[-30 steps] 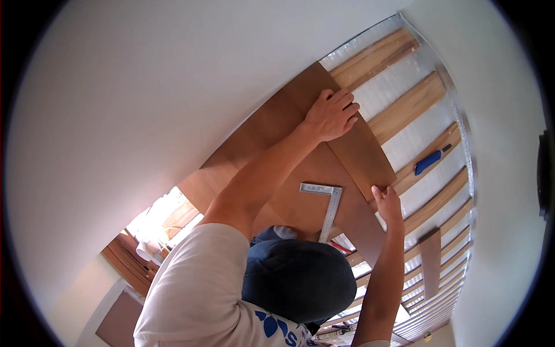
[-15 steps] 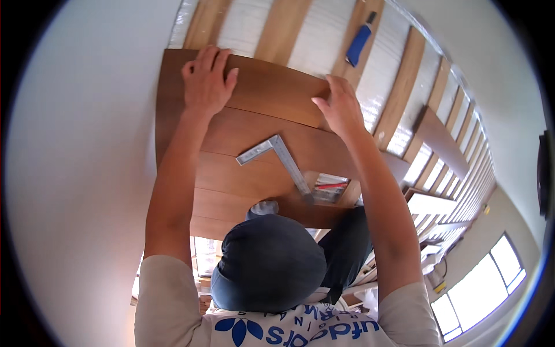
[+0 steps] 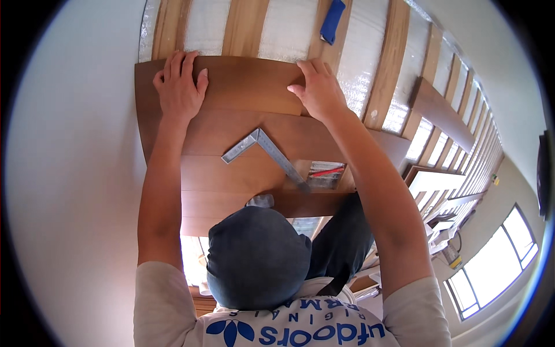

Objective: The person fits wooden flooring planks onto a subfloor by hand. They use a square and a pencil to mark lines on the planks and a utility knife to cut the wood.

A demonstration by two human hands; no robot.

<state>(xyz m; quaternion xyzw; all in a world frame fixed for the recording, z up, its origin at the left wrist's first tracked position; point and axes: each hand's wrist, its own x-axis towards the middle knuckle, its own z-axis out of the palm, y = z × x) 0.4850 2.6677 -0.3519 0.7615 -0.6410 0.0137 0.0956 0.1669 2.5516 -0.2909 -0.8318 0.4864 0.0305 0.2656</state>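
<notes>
- A plain white wall point(image 3: 69, 173) is seen to the left of the brown plank point(image 3: 248, 87), which lies as the farthest row of the laid brown boards.
- The left hand point(image 3: 179, 84) is laid flat on the left part of that plank, palm down, the fingers point(image 3: 173, 61) stretched out and slightly spread, their tips reaching the plank's far edge; nothing is gripped.
- A metal square point(image 3: 263, 153) is seen lying on the laid boards point(image 3: 231, 185) nearer than the plank, between the two forearms and untouched by either hand.
- The right hand point(image 3: 321, 92) is pressed on the right end of the plank, the fingers point(image 3: 306, 68) extended and close together, the thumb set apart toward the left; nothing is clasped.
- Beyond the plank, pale wooden battens point(image 3: 245, 26) are seen running away from it, with silvery foil sheeting point(image 3: 289, 29) between them.
- A blue tool point(image 3: 332, 20) is seen resting on the sheeting just beyond the plank's right end.
- To the right of the plank, further battens curve off toward a window point(image 3: 497, 260), through which bright daylight is let in.
</notes>
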